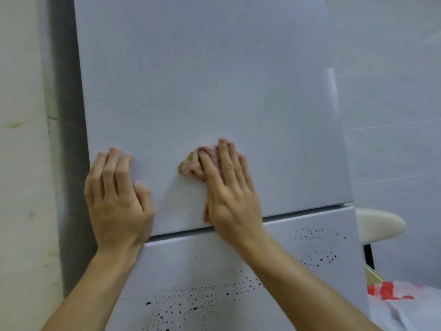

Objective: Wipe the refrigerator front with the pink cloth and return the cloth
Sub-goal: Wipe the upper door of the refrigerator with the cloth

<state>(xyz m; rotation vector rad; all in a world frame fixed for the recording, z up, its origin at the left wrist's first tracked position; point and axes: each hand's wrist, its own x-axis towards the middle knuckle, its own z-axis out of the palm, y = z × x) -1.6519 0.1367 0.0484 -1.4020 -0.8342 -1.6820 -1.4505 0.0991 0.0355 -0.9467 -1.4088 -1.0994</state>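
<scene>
The white refrigerator fills the view; its upper door point(210, 80) is plain and its lower door point(214, 271) carries a pattern of black dots. My right hand point(229, 187) lies flat on the lower part of the upper door and presses the pink cloth point(193, 163) against it. The cloth is bunched under my fingers, with a yellowish-green edge showing at its left. My left hand point(117, 194) rests flat on the same door near its left edge, fingers apart, holding nothing.
A pale wall point(21, 163) stands close on the left of the refrigerator. To the right are a white tiled wall point(393, 115), a cream stool seat point(379, 223) on a dark leg, and a white plastic bag with red print point(401, 297) at the lower right.
</scene>
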